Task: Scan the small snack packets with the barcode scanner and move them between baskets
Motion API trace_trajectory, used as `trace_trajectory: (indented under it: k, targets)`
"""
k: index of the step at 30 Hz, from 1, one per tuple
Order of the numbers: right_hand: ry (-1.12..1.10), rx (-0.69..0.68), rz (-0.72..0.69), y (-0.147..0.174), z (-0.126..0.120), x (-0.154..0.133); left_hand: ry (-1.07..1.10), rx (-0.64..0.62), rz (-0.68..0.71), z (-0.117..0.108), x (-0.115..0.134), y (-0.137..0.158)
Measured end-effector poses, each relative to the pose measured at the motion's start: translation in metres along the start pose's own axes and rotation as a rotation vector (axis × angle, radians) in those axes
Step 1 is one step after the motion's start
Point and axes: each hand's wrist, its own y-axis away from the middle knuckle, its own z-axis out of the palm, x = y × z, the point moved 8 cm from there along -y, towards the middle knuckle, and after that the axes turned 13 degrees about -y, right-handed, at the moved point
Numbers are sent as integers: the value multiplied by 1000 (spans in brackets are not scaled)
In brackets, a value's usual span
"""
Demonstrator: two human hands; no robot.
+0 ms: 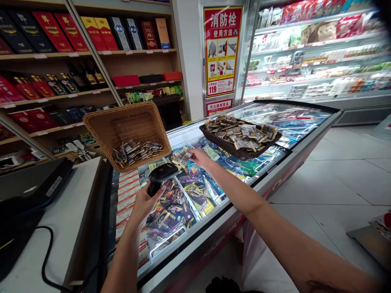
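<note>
My left hand (148, 202) is closed around the handle of a black barcode scanner (163, 172), whose head points right. Just beyond that head, my right hand (198, 158) pinches a small packaged snack packet (182, 158) by its edge, its printed label turned up. At the far left, a tan wicker basket (128, 118) stands tilted toward me with a heap of similar packets (139, 152) in its bottom. To the right, a dark brown woven tray (238, 151) is piled with more of these packets (241, 131). Both rest on the freezer's glass top.
A chest freezer (214, 236) full of ice cream packs lies below my hands. Price labels (126, 195) line its left end. On the left a counter (67, 219) carries a black device and cable (50, 252). Shelves of boxes (128, 36) and a lit refrigerated display (314, 61) stand behind.
</note>
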Motion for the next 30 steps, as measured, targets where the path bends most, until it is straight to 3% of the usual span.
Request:
trace_trajectory:
  k: [5, 11, 15, 19, 23, 26, 30]
  targets:
    - [-105, 72, -18, 1, 2, -7, -64, 25, 14, -4, 0, -1]
    - [-111, -26, -264, -1, 6, -67, -37, 70, -2, -8, -4, -2]
    - [21, 93, -493, 22, -30, -126, -14, 75, -8, -10, 2, 1]
    - [411, 397, -656, 57, -98, -186, -11, 52, -31, -7, 0, 2]
    - [848, 671, -667, 69, -156, -232, -21, 48, -16, -4, -6, -2]
    - [1040, 741, -649, 57, -174, -250, -52, 51, 13, -3, -8, -4]
    - [1201, 753, -682, 34, -168, -262, -70, 54, 7, -3, -11, -5]
